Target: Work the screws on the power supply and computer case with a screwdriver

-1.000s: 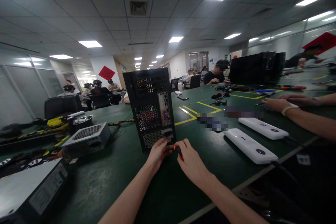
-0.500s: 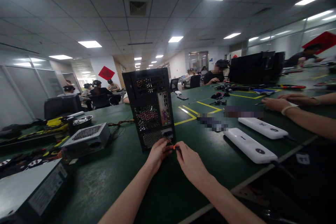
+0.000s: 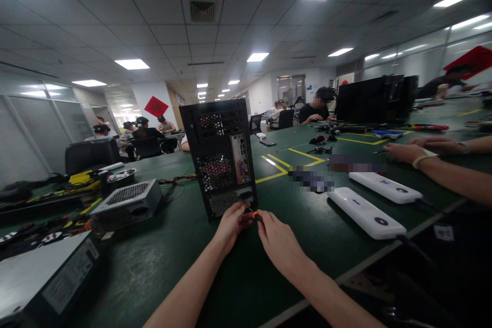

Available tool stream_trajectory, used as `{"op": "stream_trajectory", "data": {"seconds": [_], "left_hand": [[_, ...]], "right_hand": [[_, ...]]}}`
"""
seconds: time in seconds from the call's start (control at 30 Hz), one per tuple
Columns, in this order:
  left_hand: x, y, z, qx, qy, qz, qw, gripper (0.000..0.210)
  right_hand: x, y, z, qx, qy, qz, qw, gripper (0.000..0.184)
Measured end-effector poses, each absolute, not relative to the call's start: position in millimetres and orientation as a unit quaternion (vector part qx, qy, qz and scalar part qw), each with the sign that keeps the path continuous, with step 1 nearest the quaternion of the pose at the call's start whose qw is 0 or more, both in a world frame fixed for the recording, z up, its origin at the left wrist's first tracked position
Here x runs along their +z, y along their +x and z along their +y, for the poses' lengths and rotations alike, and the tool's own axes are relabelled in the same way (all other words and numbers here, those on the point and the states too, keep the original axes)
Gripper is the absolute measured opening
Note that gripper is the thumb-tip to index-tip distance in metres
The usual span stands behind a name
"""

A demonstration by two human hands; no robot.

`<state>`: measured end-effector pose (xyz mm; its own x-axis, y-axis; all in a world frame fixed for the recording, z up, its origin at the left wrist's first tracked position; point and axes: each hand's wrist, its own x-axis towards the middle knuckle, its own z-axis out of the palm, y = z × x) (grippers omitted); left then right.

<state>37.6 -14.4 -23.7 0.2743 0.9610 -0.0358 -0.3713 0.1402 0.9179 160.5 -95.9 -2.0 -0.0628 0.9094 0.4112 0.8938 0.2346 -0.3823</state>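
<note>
A black computer case [image 3: 221, 164] stands upright on the green table, its perforated back panel toward me. Low on that panel a power supply [image 3: 223, 205] with a socket is fitted. My right hand [image 3: 279, 238] is closed round a small screwdriver [image 3: 255, 214] with an orange and black handle. The thin shaft points up and left toward the case's lower right corner. My left hand [image 3: 230, 223] is at the case's lower edge, thumb and fingers pinched close to the screwdriver's front end. Whatever sits between those fingers is too small to make out.
Two loose power supplies [image 3: 128, 202] [image 3: 49, 279] lie at left, with a metal bowl [image 3: 121, 176] behind. Two white power banks [image 3: 367, 212] [image 3: 384, 187] with cables lie at right. Another person's hands [image 3: 411, 154] rest beyond them. A dark monitor [image 3: 363, 100] and tools stand farther back.
The screwdriver's handle has tilted slightly and more of its thin shaft shows. My right hand has shifted a little; my left hand stays at the case's lower edge.
</note>
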Motion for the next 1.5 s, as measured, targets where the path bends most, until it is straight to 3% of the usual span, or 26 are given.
{"op": "stream_trajectory", "data": {"seconds": [0.4,0.63,0.9,1.5], "left_hand": [[-22,44,-11,0.457,0.456,0.36,0.674,0.01],[-17,42,-10,0.461,0.427,0.334,0.702,0.004],[-13,30,-5,0.461,0.403,0.342,0.713,0.003],[-18,35,-4,0.472,0.413,0.33,0.705,0.015]], "right_hand": [[7,157,-100,0.074,-0.622,-0.708,0.328,0.009],[-3,157,-104,0.04,-0.556,-0.741,0.374,0.029],[-2,159,-108,0.02,-0.414,-0.818,0.399,0.025],[-7,158,-102,-0.004,-0.544,-0.756,0.364,0.02]]}}
